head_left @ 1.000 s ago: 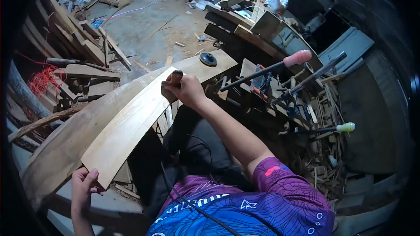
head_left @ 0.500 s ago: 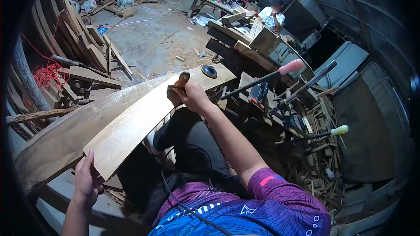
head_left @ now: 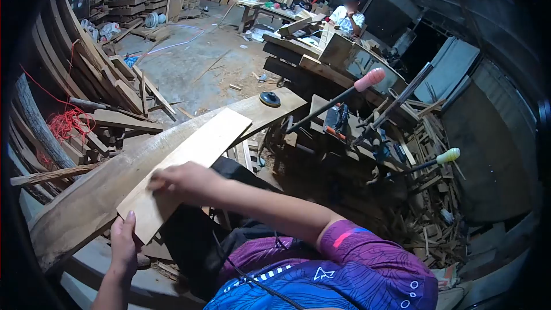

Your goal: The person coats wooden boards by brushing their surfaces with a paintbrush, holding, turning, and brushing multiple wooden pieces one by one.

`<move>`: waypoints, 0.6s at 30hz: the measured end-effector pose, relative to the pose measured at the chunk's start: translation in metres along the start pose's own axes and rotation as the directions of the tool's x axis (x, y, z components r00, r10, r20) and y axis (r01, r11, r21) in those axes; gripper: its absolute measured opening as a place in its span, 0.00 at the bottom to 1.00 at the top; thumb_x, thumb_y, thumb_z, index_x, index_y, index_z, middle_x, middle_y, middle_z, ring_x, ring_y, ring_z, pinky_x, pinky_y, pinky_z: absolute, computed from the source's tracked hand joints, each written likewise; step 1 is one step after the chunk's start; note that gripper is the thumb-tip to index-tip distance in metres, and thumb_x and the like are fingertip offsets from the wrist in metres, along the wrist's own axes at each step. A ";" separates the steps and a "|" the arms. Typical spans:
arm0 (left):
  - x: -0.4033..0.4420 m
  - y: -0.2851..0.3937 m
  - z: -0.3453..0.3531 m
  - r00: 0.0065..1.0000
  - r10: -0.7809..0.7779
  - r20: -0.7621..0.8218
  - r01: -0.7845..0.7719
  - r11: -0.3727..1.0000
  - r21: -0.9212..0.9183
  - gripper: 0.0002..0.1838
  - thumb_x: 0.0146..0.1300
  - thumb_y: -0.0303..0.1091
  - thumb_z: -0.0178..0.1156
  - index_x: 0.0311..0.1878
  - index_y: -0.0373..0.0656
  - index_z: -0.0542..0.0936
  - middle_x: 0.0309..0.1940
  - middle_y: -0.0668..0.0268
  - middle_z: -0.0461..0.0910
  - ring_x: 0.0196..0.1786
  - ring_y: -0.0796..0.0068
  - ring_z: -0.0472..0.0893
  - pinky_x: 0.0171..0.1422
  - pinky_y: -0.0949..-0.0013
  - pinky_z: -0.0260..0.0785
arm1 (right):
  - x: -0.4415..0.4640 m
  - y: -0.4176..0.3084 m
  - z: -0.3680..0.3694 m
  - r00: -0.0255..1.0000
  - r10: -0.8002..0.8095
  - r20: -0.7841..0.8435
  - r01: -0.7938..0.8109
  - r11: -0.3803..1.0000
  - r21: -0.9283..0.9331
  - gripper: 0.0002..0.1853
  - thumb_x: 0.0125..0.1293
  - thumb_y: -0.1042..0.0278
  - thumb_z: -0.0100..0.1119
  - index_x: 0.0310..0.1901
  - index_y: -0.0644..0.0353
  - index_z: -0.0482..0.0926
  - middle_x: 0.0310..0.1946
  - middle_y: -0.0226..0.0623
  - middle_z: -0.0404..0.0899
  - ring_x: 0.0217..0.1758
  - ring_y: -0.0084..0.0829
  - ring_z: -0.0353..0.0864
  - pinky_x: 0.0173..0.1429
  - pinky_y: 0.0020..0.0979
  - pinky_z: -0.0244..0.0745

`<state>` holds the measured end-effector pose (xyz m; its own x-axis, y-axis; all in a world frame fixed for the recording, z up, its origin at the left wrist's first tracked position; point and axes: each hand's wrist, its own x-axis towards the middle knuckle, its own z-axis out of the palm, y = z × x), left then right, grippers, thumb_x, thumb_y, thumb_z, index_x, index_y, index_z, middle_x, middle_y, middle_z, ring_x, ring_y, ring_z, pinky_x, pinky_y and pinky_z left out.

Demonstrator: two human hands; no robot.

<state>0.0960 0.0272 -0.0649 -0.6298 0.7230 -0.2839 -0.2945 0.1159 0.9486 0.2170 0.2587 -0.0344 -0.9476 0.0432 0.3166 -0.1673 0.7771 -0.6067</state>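
A pale, flat wooden board (head_left: 201,144) rests slantwise on a longer, darker plank (head_left: 94,186). My left hand (head_left: 124,240) holds the board's near end, thumb on the upper face and fingers beneath. Over the board's lower part, my right hand (head_left: 182,182) is closed around a brown wooden-handled tool (head_left: 156,183). Motion blurs the hand and hides most of the tool, so its exact kind cannot be made out. A round black sanding pad (head_left: 270,99) lies on the plank's far end.
Clamps with a pink handle (head_left: 369,80) and a yellow handle (head_left: 447,155) jut out at right. Red string (head_left: 66,126) hangs among timber at left. Another person (head_left: 348,17) sits behind the far workbench. Scrap wood (head_left: 430,195) is piled at right.
My right hand has swept the tool from the board's far end down toward the near end, close to my left hand. My left hand keeps its hold on the board.
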 end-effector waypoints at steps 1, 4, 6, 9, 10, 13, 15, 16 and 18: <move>-0.001 0.001 0.003 1.000 0.015 -0.006 -0.015 1.000 -0.004 0.17 0.75 0.47 0.53 0.50 0.41 0.75 0.35 0.67 0.81 0.31 0.81 0.80 0.31 0.74 0.73 | 0.003 -0.021 0.000 0.991 0.053 0.126 -0.037 0.991 -0.128 0.20 0.60 0.72 0.59 0.55 0.54 0.73 0.45 0.43 0.83 0.45 0.52 0.83 0.49 0.45 0.79; 0.005 -0.006 -0.008 1.000 0.003 -0.004 -0.003 0.995 0.098 0.16 0.73 0.50 0.54 0.43 0.45 0.75 0.21 0.73 0.73 0.17 0.84 0.70 0.18 0.77 0.59 | -0.005 -0.016 -0.017 0.981 -0.143 0.133 0.105 0.961 0.256 0.19 0.59 0.77 0.59 0.54 0.56 0.77 0.45 0.43 0.84 0.49 0.47 0.84 0.52 0.41 0.79; 0.005 -0.006 -0.007 1.000 0.018 -0.016 -0.016 0.995 0.103 0.16 0.73 0.49 0.54 0.42 0.44 0.74 0.20 0.73 0.73 0.17 0.84 0.70 0.19 0.77 0.59 | -0.021 0.025 -0.042 0.916 0.323 0.237 -0.378 0.894 0.240 0.15 0.65 0.72 0.61 0.53 0.57 0.82 0.47 0.44 0.85 0.53 0.38 0.84 0.55 0.36 0.78; -0.002 0.003 0.002 0.999 0.019 -0.036 -0.017 0.998 0.061 0.16 0.74 0.47 0.54 0.42 0.43 0.74 0.25 0.71 0.75 0.21 0.83 0.73 0.23 0.75 0.67 | -0.047 0.093 -0.108 0.857 0.514 -0.031 -0.510 0.855 0.092 0.14 0.72 0.62 0.58 0.53 0.60 0.81 0.45 0.40 0.86 0.49 0.32 0.84 0.56 0.35 0.77; -0.003 0.005 0.004 0.999 0.019 -0.040 -0.018 0.999 0.032 0.16 0.74 0.47 0.53 0.42 0.43 0.74 0.26 0.70 0.76 0.23 0.82 0.74 0.24 0.75 0.69 | -0.060 0.136 -0.118 0.795 0.583 -0.167 -0.543 0.807 0.232 0.13 0.72 0.61 0.57 0.49 0.61 0.82 0.41 0.42 0.86 0.45 0.35 0.85 0.52 0.35 0.78; -0.001 0.004 0.002 1.000 0.007 -0.001 -0.007 1.000 0.001 0.15 0.75 0.45 0.52 0.46 0.40 0.74 0.33 0.66 0.79 0.30 0.79 0.80 0.32 0.71 0.77 | -0.068 0.149 -0.130 0.649 0.581 -0.491 -0.755 0.570 -0.324 0.11 0.68 0.62 0.58 0.46 0.58 0.82 0.33 0.48 0.85 0.39 0.47 0.86 0.44 0.44 0.80; 0.008 -0.005 -0.016 1.000 -0.015 0.023 0.015 1.000 0.021 0.16 0.75 0.45 0.52 0.48 0.40 0.74 0.35 0.66 0.80 0.32 0.78 0.81 0.34 0.71 0.78 | -0.054 0.120 -0.097 0.693 0.549 -0.468 -0.720 0.551 -0.421 0.12 0.66 0.64 0.58 0.48 0.55 0.82 0.33 0.49 0.84 0.39 0.49 0.86 0.44 0.47 0.80; 0.009 -0.010 -0.021 0.998 -0.048 0.049 0.046 0.997 0.058 0.16 0.75 0.44 0.52 0.49 0.39 0.74 0.36 0.65 0.80 0.34 0.77 0.83 0.35 0.70 0.79 | -0.043 0.098 -0.074 0.704 0.574 -0.419 -0.710 0.566 -0.418 0.13 0.65 0.65 0.57 0.50 0.54 0.81 0.33 0.49 0.84 0.40 0.50 0.85 0.44 0.47 0.80; -0.003 0.008 -0.005 0.997 -0.060 0.050 0.058 0.998 0.036 0.15 0.75 0.45 0.53 0.47 0.41 0.74 0.33 0.68 0.78 0.32 0.80 0.81 0.35 0.71 0.79 | -0.031 0.066 -0.015 0.868 0.273 -0.415 -0.432 0.826 -0.362 0.17 0.63 0.71 0.58 0.54 0.56 0.78 0.39 0.48 0.84 0.41 0.47 0.86 0.42 0.45 0.81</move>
<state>0.0920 0.0221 -0.0575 -0.5742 0.7479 -0.3330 -0.3047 0.1823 0.9348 0.2398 0.3181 -0.0739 -0.7554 0.5098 0.4118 0.3701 0.8504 -0.3738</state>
